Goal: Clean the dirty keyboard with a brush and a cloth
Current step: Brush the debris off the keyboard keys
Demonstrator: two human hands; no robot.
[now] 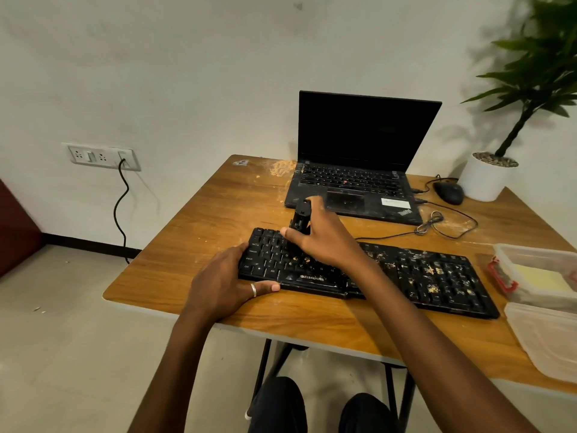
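The keyboard [421, 276] is a black, full-size slab of matte plastic with white legends and a "ZEBRONICS" mark on its front lip. Tan crumbs and pale smears speckle its right half, thickest over the right-hand key blocks; the left keys look far cleaner. It lies flat, keys up, on the wood-grain table [218, 207], in front of an open ThinkPad laptop [359, 170]. Its long axis runs left to right at a slant, the left end farther away and the right end nearer the person, with the space-bar edge facing them.

The left hand [224, 282] clasps the keyboard's left end, fingers curled over the side and a ringed digit lying along the front edge. The right hand [324, 235] is wrapped around a black brush [300, 218], whose chunky handle stands nearly upright over the upper-left keys, its top leaning toward the laptop. The bristles are hidden behind the hand.

To the right sits a clear plastic container [537, 270] with a red clip, and its lid [546, 339] lies nearer. A black mouse [448, 192] rests beside a white plant pot [487, 179].
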